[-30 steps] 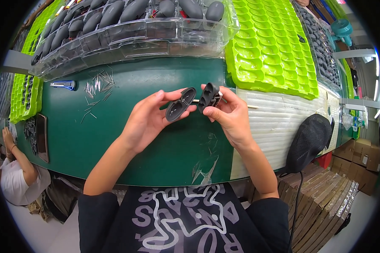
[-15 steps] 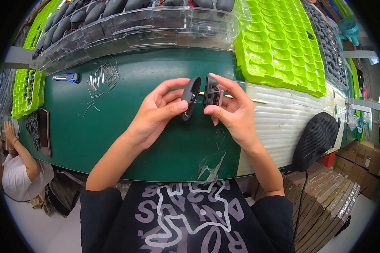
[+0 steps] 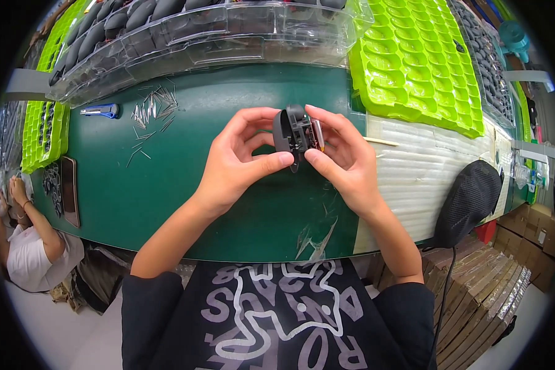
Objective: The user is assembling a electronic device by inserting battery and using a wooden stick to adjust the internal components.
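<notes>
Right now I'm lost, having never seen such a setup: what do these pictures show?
No machine here: a person works bare-handed, and every picture comes from a wide camera on that person's head, looking down, so straight edges bend. The left fingers hold a dark hollow shell; the right fingers hold a dark part with inner fittings, right beside it; whether they touch is hard to tell. On the green table lie thin metal pins and a blue cutter, near a clear tray of dark pieces.

The green table (image 3: 145,197) carries loose metal pins (image 3: 155,106), a blue cutter (image 3: 102,110) left of them, clear trays (image 3: 228,54) beyond them and white sheeting (image 3: 407,179) to their right.
</notes>
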Tool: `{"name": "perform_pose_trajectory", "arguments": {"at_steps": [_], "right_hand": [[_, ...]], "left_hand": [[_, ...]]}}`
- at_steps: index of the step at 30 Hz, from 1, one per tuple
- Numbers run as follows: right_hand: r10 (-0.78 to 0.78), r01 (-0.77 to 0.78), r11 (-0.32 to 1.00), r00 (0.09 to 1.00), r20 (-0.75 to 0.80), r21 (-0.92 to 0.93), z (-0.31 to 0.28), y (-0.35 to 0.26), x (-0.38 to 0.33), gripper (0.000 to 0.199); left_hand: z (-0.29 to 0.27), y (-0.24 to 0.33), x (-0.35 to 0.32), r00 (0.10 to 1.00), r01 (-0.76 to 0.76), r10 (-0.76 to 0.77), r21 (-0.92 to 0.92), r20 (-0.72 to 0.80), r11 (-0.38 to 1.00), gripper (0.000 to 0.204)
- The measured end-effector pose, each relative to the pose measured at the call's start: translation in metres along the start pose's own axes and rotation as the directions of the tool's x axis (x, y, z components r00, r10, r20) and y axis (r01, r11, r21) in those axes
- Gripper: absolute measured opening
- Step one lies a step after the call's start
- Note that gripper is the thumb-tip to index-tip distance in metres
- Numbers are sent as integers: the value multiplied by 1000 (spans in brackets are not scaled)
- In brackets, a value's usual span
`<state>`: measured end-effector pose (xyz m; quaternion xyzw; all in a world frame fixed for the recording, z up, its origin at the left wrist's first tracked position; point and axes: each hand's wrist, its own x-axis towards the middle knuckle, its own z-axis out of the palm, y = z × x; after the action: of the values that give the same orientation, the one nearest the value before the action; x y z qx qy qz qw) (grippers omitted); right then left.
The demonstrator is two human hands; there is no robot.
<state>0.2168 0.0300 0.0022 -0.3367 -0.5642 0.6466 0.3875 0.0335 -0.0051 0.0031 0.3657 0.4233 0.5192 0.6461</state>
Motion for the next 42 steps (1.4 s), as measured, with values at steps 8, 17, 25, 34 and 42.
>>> {"name": "perform_pose_trajectory", "arguments": {"at_steps": [8, 17, 25, 34, 42], "right_hand": [[-20, 20, 999, 1000, 9, 25, 2, 4, -2, 49], [-73, 73, 995, 997, 8, -65, 4, 7, -3, 48], [-59, 60, 998, 998, 19, -32, 2, 9, -2, 48], [-65, 65, 997, 998, 16, -46, 3, 9, -2, 47], [-65, 66, 996, 998, 21, -62, 3, 10, -2, 47]], "left_hand": [[0, -7, 1, 998, -28, 27, -23, -54, 999, 53], [1, -7, -1, 997, -56, 57, 22, -56, 998, 54], [1, -7, -1, 997, -47, 48, 25, -57, 999, 53], [2, -6, -1, 997, -34, 35, 23, -62, 999, 53], [2, -7, -1, 998, -35, 37, 25, -60, 999, 53]]}}
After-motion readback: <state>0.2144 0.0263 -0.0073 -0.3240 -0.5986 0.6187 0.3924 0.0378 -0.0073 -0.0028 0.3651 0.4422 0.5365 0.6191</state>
